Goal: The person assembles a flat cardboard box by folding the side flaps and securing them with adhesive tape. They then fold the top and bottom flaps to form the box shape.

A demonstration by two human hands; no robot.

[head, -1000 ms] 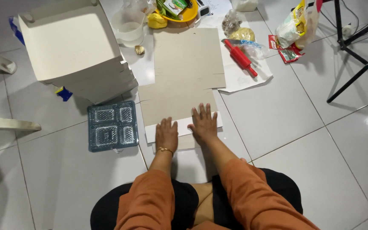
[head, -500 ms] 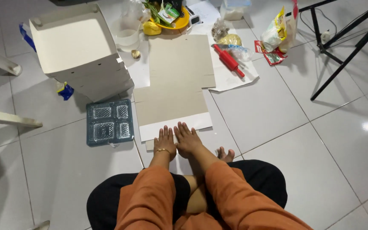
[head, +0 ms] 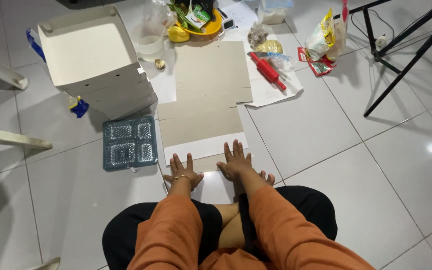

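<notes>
A flat unfolded grey cardboard box blank [head: 206,107] lies on the white tiled floor in front of me. Its near flap is folded over and shows white. My left hand [head: 182,169] presses flat on the left end of that near edge, fingers spread, a thin bracelet at the wrist. My right hand [head: 234,161] lies flat on the right end of the same edge, fingers spread. Neither hand grips anything. I sit cross-legged in orange sleeves.
A stack of folded white boxes [head: 96,60] stands at the far left. A clear sectioned plastic tray [head: 128,142] lies left of the cardboard. A red rolling pin [head: 267,70], food bags, a yellow bowl [head: 201,25] and black tripod legs [head: 406,55] lie beyond.
Both hands have slid nearer to me and then apart, from side by side at the middle of the cardboard's near edge to its two ends. The near flap now shows folded over.
</notes>
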